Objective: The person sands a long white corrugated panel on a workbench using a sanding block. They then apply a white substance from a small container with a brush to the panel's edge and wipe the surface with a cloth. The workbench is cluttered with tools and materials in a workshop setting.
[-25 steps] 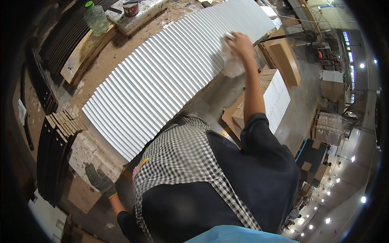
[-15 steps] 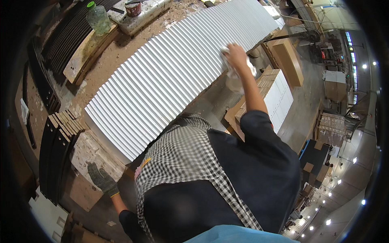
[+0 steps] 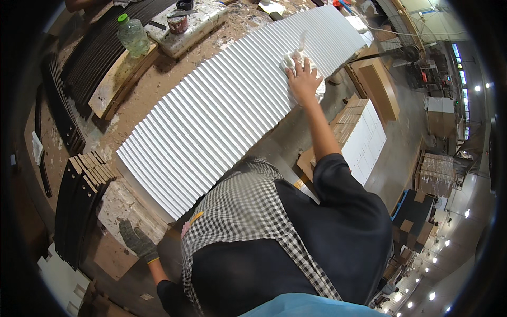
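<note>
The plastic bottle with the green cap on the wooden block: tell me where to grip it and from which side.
Grip the plastic bottle around its clear body below the green cap, coming from the side. It stands upright on the wooden block, so fingers can wrap it.
</note>
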Action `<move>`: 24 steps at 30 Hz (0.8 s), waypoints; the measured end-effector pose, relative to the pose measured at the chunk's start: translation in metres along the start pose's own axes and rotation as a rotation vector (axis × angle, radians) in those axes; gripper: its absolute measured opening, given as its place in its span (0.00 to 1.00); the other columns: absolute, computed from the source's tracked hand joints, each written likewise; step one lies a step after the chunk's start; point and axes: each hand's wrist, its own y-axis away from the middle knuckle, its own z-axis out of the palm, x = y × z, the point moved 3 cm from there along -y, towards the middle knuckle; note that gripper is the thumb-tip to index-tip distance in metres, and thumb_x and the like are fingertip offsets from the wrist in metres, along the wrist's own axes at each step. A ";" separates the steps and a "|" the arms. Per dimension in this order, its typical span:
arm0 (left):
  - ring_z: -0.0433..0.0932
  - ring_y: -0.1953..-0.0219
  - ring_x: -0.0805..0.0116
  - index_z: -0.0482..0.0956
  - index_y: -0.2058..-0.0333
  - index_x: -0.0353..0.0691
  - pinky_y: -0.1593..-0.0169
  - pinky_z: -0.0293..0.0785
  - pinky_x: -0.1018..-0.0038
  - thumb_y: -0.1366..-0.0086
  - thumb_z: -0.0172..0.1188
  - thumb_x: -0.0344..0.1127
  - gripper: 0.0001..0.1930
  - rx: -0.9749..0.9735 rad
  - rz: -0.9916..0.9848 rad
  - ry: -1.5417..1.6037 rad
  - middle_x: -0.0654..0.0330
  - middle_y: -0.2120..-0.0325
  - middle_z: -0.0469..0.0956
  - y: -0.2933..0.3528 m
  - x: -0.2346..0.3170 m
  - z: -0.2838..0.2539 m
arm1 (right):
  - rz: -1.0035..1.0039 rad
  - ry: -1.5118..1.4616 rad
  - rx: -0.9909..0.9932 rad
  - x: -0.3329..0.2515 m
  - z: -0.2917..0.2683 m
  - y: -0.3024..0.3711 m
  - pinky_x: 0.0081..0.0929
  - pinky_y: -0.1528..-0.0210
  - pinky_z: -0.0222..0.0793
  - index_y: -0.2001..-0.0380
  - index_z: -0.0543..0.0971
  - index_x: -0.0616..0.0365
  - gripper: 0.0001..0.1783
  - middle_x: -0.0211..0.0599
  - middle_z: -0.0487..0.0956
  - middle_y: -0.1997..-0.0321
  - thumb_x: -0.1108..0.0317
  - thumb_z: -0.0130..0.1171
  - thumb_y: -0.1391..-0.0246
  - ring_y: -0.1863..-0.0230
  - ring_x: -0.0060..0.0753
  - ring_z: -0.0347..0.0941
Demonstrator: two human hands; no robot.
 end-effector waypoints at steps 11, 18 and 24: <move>0.69 0.33 0.44 0.75 0.41 0.26 0.28 0.60 0.53 0.24 0.48 0.37 0.21 -0.007 0.013 -0.047 0.42 0.37 0.73 -0.007 0.023 -0.012 | 0.056 -0.231 0.275 -0.152 0.065 -0.208 0.64 0.28 0.53 0.37 0.73 0.62 0.28 0.46 0.72 0.29 0.53 0.46 0.30 0.33 0.46 0.72; 0.70 0.33 0.48 0.77 0.42 0.27 0.29 0.63 0.55 0.22 0.49 0.38 0.21 0.011 -0.079 0.018 0.45 0.37 0.73 0.006 -0.003 -0.002 | -0.255 -0.707 0.459 -0.178 -0.007 -0.225 0.35 0.49 0.79 0.51 0.86 0.42 0.17 0.47 0.83 0.49 0.66 0.52 0.37 0.54 0.55 0.82; 0.70 0.33 0.47 0.77 0.43 0.27 0.30 0.63 0.54 0.22 0.48 0.40 0.22 -0.049 -0.067 -0.098 0.44 0.37 0.73 0.004 -0.003 0.000 | -0.243 -0.198 0.362 -0.019 0.042 -0.098 0.74 0.39 0.61 0.41 0.81 0.24 0.20 0.24 0.70 0.27 0.52 0.55 0.35 0.30 0.51 0.65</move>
